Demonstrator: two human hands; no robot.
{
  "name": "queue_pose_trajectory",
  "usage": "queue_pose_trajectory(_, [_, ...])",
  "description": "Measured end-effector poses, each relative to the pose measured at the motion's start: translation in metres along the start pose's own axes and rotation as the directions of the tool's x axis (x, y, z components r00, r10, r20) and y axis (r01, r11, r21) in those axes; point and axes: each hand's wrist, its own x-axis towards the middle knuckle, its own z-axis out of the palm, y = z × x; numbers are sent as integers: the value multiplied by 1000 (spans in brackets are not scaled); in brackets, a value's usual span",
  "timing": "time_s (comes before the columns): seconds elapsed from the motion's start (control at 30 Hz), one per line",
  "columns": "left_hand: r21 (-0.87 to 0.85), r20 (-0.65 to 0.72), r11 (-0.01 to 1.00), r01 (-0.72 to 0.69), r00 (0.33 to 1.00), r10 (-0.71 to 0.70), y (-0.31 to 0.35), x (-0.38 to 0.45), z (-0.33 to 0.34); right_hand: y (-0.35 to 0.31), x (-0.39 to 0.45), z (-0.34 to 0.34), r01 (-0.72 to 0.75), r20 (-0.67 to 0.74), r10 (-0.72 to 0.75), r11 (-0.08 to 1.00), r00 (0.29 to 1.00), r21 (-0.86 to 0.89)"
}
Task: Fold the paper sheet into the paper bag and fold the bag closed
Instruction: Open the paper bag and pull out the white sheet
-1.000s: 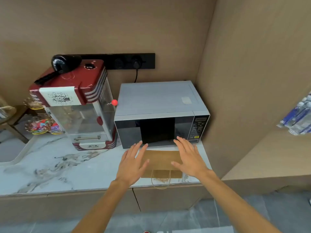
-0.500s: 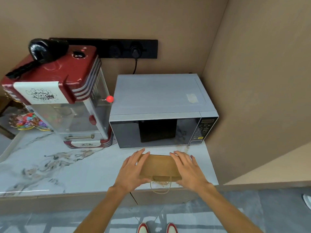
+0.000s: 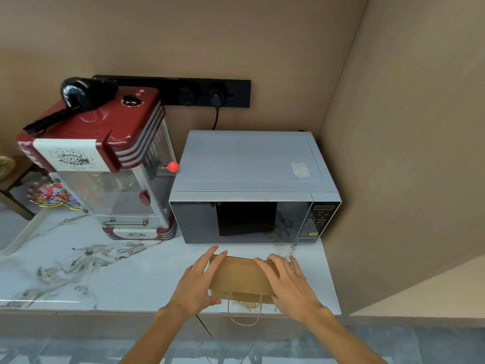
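— What sort of place is this?
— A kitchen or snack corner: a marble counter (image 3: 78, 271) carries a microwave (image 3: 252, 190), a red popcorn machine (image 3: 105, 164) and a wall socket strip (image 3: 183, 91).

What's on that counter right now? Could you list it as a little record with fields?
bag: brown paper bag lying flat at the counter's front edge, its handle hanging over
left hand: straight fingers pressing the bag's left end
right hand: straight fingers pressing the bag's right end
behind bag: microwave, door closed
left of microwave: red popcorn machine
paper sheet: not visible
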Motion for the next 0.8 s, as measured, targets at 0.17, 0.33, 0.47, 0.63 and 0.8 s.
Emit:
queue_pose_trajectory(0.17, [-67, 63, 998, 5, 998, -1, -2, 0, -11, 13, 4, -19, -34, 153, -2, 972, 988, 232])
queue_pose_trajectory(0.33, [-207, 86, 978, 3, 996, 15, -1, -4, -19, 24, 13, -45, -97, 311, -22, 927, 950, 363])
queue_pose_trajectory(0.47, [-407, 74, 911, 65, 997, -38, 2, -6, -23, 28, 15, -57, -153, 326, 10, 895, 945, 418])
queue_pose_trajectory(0.63, [-567, 41, 809, 157, 986, -162, 12, -9, -21, 25, 22, -64, -196, 294, 48, 846, 955, 497])
queue_pose_trajectory(0.8, [-565, 44, 787, 247, 962, -271, 30, -5, -26, 26, 31, -76, -185, 270, 59, 864, 961, 469])
